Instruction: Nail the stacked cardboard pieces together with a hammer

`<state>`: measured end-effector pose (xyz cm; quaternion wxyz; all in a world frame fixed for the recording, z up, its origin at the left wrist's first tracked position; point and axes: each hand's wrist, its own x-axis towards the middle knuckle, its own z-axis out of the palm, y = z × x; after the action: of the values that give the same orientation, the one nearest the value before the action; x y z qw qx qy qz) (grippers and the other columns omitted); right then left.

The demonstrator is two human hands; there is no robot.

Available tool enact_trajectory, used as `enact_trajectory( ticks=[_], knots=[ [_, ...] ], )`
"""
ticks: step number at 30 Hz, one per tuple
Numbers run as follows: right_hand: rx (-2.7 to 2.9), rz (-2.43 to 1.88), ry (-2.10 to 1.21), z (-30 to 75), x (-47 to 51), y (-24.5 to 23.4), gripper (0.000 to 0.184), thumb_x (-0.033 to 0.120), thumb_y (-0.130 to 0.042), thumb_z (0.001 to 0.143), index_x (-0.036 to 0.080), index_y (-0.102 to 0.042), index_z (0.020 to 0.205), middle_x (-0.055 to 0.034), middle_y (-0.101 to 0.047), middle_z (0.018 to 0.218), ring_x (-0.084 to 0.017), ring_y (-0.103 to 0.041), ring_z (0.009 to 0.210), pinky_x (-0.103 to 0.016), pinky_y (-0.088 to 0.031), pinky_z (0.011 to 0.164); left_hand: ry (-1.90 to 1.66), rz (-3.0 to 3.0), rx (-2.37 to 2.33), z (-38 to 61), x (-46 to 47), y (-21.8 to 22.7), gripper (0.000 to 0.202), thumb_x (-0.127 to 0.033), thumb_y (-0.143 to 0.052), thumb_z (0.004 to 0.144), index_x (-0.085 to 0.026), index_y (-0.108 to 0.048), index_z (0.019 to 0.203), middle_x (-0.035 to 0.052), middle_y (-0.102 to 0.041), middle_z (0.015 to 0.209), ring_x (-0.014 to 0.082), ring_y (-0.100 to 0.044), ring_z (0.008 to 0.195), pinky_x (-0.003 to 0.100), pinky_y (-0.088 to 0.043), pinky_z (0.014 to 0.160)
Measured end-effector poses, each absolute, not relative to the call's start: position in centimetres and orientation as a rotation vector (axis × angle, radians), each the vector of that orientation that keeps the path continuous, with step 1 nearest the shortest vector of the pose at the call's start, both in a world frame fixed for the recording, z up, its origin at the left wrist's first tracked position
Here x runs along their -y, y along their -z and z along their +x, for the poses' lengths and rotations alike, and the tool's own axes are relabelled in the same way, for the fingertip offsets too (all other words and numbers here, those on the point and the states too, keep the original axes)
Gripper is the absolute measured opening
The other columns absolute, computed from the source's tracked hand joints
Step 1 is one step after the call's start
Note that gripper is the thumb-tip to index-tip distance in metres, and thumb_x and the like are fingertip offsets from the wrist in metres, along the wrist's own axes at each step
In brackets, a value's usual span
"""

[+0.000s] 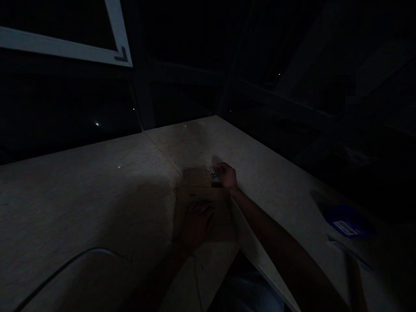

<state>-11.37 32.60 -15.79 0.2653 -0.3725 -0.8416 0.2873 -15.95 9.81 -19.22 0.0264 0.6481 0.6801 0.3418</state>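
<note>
In the dim light, a brown cardboard box [224, 216] with a raised flap [196, 177] lies on the pale countertop. My left hand [196, 221] rests on top of the cardboard, palm down, fingers apart and slightly bent. Beyond it, my right hand [226, 174] is closed in a pinch at the right end of the flap, beside some black markings. Whatever sits between those fingertips is too dark and small to make out. The box's lower part is partly hidden by my left hand and shadow.
A thin cable [74, 258] curves over the countertop [81, 182] at left. On the right lie a blue packet [349, 222] with a white label and a long-handled tool [354, 273]. Dark window panes with a white frame [74, 47] stand behind the counter's far corner.
</note>
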Motion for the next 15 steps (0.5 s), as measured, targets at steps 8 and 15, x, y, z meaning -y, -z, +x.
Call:
enact_trajectory(
  ticks=[8,15],
  knots=[
    [2.805,-0.324,-0.674,-12.2,-24.1,14.1,0.021,0.027,-0.067,0.091,0.017,-0.072,0.110,-0.0089,-0.071,0.113,-0.020,-0.065,0.108,-0.032,-0.049,0.097,-1.021,2.038,-2.169,-15.9,-9.8,19.4,0.025,-0.023,-0.054,0.094,-0.021,-0.071,0.112,0.0096,-0.070,0.114,0.0270,-0.060,0.110,0.050,-0.043,0.102],
    [3.064,-0.172,-0.437,-12.8,-23.1,14.2,0.025,0.009,-0.056,0.094,0.016,-0.071,0.112,-0.0085,-0.069,0.114,-0.019,-0.067,0.100,-0.027,-0.053,0.082,-1.042,2.046,-2.182,-15.9,-9.8,19.7,0.028,-0.023,-0.055,0.093,-0.019,-0.069,0.117,0.0114,-0.068,0.118,0.0293,-0.058,0.114,0.052,-0.041,0.106]
  ],
)
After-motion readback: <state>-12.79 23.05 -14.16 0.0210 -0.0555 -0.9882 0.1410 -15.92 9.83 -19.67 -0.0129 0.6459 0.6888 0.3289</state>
